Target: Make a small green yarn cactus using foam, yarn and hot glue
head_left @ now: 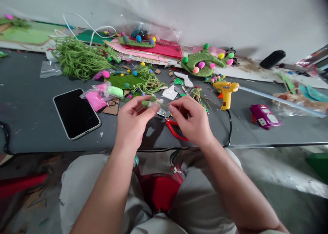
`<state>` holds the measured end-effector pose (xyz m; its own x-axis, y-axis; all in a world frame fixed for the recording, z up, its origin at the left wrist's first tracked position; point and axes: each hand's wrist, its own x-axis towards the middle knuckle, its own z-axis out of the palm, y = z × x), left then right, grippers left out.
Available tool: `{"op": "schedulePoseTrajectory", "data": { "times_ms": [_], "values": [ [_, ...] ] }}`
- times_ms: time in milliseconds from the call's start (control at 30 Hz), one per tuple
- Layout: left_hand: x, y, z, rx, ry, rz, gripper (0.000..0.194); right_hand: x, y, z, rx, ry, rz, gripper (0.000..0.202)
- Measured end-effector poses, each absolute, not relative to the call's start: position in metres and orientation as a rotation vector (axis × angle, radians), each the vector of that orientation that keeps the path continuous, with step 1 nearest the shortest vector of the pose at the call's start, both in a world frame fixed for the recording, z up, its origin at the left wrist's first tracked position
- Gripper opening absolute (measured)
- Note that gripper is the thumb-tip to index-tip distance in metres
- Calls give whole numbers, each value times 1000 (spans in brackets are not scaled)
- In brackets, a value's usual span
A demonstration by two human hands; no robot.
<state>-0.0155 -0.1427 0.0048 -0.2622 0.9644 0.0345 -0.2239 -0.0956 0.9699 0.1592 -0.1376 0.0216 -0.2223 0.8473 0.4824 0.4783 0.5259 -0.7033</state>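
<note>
Between the thumb and fingers of my left hand (134, 119) is a small white piece partly wrapped in green yarn (146, 103); its white tip (159, 102) points right. My right hand (191, 119) is closed in a pinch just to the right, and a thin green strand seems to run to its fingertips. Below and between the hands lie scissors with red handles (175, 130), their metal blades partly hidden. White cut scraps (170, 92) and a loose tangle of green yarn (150, 81) rest just beyond my hands.
A phone (77, 113) and pink packets (95, 100) lie left, with a large yarn bundle (79, 57) behind. On the right are a yellow glue gun (226, 93) holding a long glue stick, its black cord (230, 128) and a purple packet (265, 116). Yarn-wrapped shapes with pompoms (196, 68) stand at the back.
</note>
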Motion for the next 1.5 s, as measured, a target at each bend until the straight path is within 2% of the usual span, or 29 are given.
{"op": "schedulePoseTrajectory", "data": {
  "times_ms": [133, 467, 667, 833, 1233, 1500],
  "values": [
    [-15, -145, 1, 1219, 1321, 1505, 28, 164, -133, 19, -1182, -1764, 496, 11],
    [-9, -152, 5, 1547, 1271, 1403, 18, 166, -134, 21, -1155, -1892, 479, 11],
    [-9, -151, 5, 1549, 1392, 1351, 21, 166, -134, 21, -1112, -1924, 467, 9],
    [-8, -152, 5, 1590, 1339, 1439, 16, 166, -133, 19, -1150, -1899, 481, 9],
    [-7, -153, 5, 1639, 1365, 1289, 19, 170, -131, 19, -1170, -1885, 591, 10],
    [-8, -151, 2, 1554, 1345, 1336, 20, 169, -132, 20, -1175, -1870, 600, 10]
  ]
}}
